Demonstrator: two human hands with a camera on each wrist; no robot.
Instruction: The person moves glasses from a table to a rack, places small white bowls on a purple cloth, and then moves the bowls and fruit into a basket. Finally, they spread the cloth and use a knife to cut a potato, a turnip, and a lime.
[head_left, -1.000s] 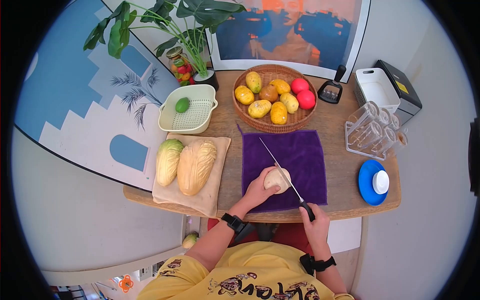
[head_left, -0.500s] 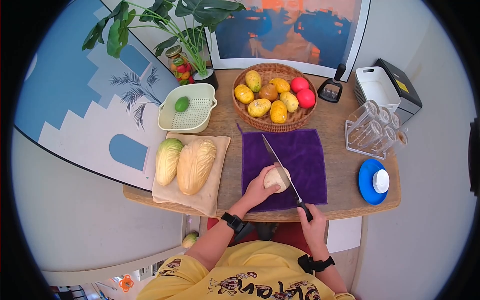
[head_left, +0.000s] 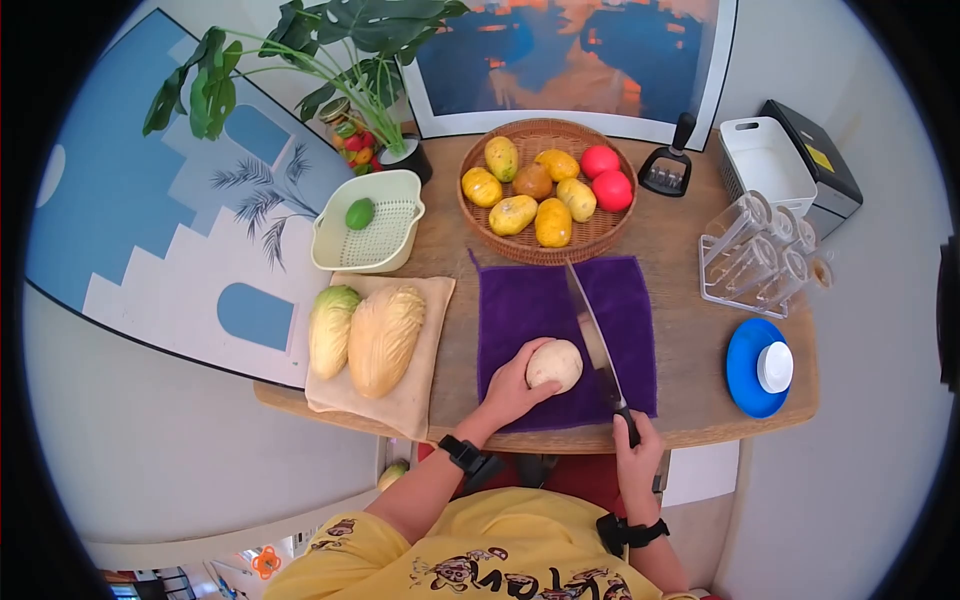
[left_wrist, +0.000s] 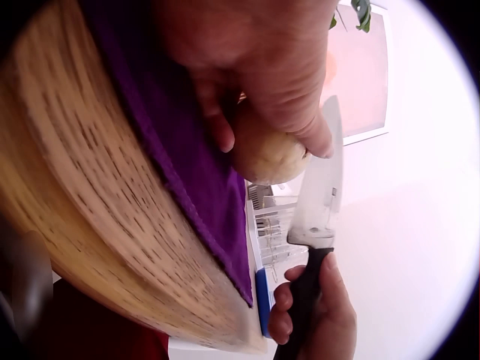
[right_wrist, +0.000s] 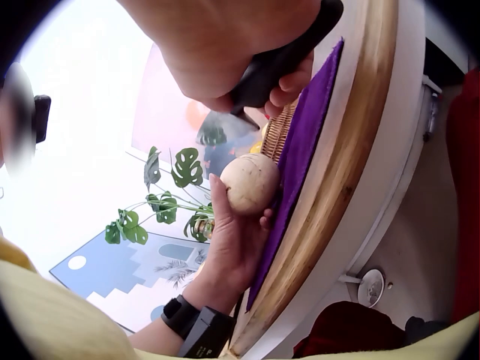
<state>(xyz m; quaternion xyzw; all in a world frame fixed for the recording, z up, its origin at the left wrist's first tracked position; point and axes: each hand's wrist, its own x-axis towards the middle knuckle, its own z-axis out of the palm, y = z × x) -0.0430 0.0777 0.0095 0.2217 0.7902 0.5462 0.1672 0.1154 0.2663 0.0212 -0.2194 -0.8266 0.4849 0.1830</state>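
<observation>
On the purple cloth [head_left: 520, 300] rests a pale round vegetable [head_left: 556, 364], with the left hand [head_left: 512, 388] curled round its left side. The right hand [head_left: 638, 452] grips the black handle of a long knife [head_left: 597, 345], whose blade stands apart to the right of the vegetable. In the left wrist view the vegetable [left_wrist: 268, 154] shows under the left hand [left_wrist: 255, 60], and the right hand [left_wrist: 330, 315] holds the knife [left_wrist: 319, 187]. The right wrist view shows the left hand's thumb and fingers around the vegetable [right_wrist: 250, 184].
A wicker basket [head_left: 478, 225] of fruit stands behind the cloth. Left are a green colander [head_left: 330, 240] holding a green fruit, and two cabbages [head_left: 386, 342] on a beige cloth [head_left: 415, 395]. Right are a glass rack [head_left: 735, 298], a blue plate [head_left: 742, 372] and a black-handled tool [head_left: 683, 132].
The knife has moved right, from over the vegetable to beside it, with the right hand. The left hand still holds the vegetable. The head view has shifted a little.
</observation>
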